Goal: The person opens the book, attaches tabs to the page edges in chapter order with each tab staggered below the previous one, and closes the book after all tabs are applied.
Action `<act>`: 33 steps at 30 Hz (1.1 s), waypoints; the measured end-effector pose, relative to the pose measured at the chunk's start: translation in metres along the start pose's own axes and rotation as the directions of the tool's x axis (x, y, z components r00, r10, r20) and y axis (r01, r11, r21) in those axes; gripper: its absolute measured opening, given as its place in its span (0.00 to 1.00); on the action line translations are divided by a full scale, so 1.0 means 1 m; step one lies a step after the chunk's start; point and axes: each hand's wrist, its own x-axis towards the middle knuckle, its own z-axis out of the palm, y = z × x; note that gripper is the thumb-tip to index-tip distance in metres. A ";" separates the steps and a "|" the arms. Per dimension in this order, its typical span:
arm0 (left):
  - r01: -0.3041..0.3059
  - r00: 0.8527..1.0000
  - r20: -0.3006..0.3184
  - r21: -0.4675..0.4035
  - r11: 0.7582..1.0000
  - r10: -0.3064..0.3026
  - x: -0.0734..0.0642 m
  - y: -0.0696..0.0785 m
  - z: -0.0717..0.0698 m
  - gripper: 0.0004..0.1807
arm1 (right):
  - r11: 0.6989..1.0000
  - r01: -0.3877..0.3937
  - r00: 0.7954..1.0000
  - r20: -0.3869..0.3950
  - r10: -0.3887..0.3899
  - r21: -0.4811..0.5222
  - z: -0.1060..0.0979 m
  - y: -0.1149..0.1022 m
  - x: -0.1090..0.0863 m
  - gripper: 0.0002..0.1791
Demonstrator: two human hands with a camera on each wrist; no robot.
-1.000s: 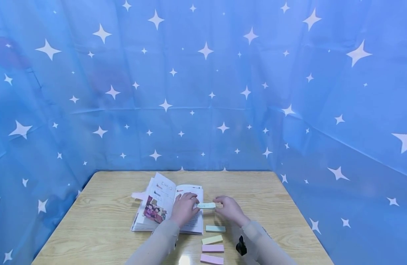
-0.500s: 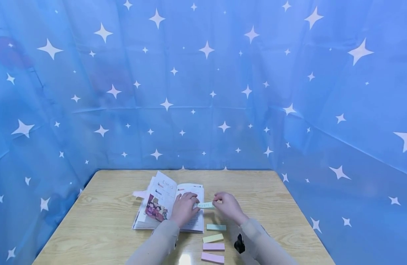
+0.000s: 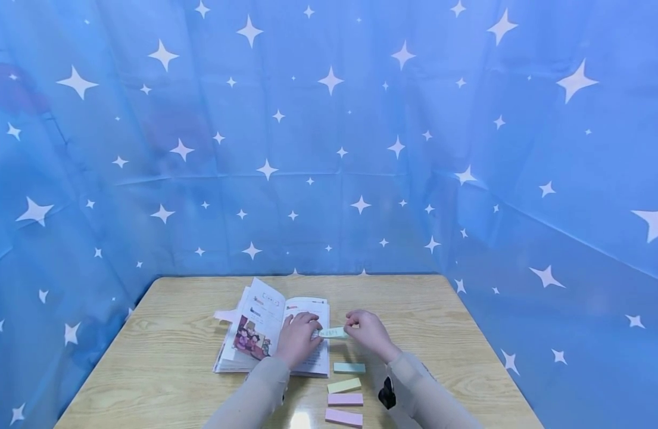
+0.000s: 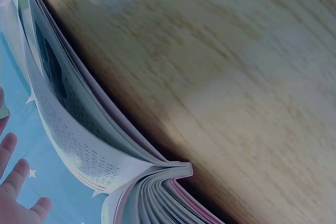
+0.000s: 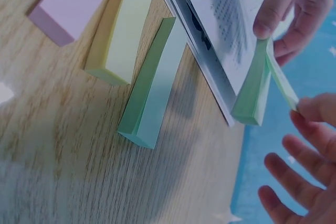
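Observation:
Above the right page of an open book (image 3: 320, 356), my left hand (image 3: 298, 339) pinches one end of a light green sticky note pad (image 5: 251, 93) between thumb and fingers. My right hand (image 3: 370, 336) pinches the free end of its top sheet (image 5: 283, 85) between thumb and index finger. That sheet stands away from the pad, and the two join at the left fingertips. In the right wrist view, the other right fingers are spread. Handwritten marks show on the note in the head view. The left wrist view shows only some left fingers (image 4: 16, 179) beside the book's curved pages.
Near the book's lower right lie a blue-green sticky note pad (image 3: 349, 368), a yellow pad (image 3: 344, 386) and two pink pads, one (image 3: 345, 400) above the other (image 3: 343, 417). A pale pink tab (image 3: 224, 315) sticks out of the book's left side. A starry blue curtain (image 3: 307, 149) surrounds the wooden table (image 3: 146, 357).
My right fingers have moved slightly left and up along the green note, and its right end now tilts upward. My left hand and the book stay in place.

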 end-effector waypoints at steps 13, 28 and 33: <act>0.020 0.999 0.028 -0.010 1.000 -0.019 0.001 0.001 -0.001 0.10 | 1.000 0.009 1.000 0.008 -0.009 0.003 -0.003 -0.004 0.000 0.10; 0.021 0.999 0.032 -0.001 1.000 -0.021 0.000 -0.001 -0.003 0.11 | 1.000 0.024 1.000 0.002 -0.024 0.020 -0.004 -0.015 0.001 0.08; 0.019 0.999 0.033 0.005 1.000 -0.019 0.000 -0.002 -0.003 0.12 | 0.999 0.024 1.000 0.014 -0.024 0.032 -0.004 -0.018 0.003 0.10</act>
